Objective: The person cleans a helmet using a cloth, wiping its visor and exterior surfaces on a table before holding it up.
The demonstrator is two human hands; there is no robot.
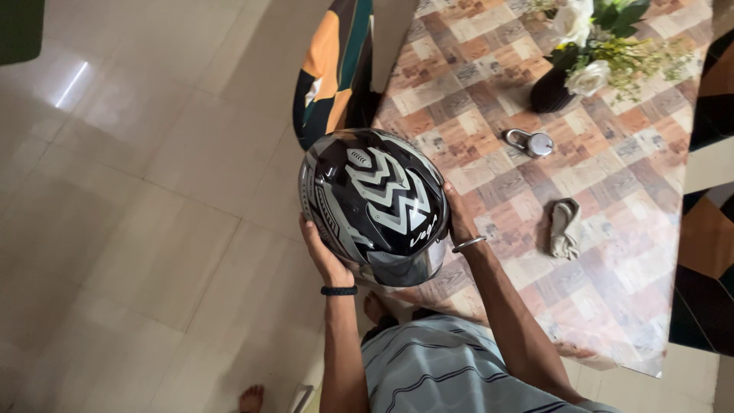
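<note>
Hands: left hand (325, 256) and right hand (459, 218) clasp motorcycle helmet (375, 203) between palms, above floor beside bench (612, 298).
Risk: glossy shell may slip; palm-only grip.
Right of hands: padlock (530, 142), cloth (566, 227).

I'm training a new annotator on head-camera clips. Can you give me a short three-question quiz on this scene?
1. True or false: both hands grip the helmet.
2. What lies nearest the vase of flowers on the table? A) padlock B) cloth C) cup
3. Which wrist wears the black band?

Key:
1. True: the left hand and the right hand hold its sides.
2. A, the padlock; the crumpled cloth lies farther off.
3. The left.
</note>
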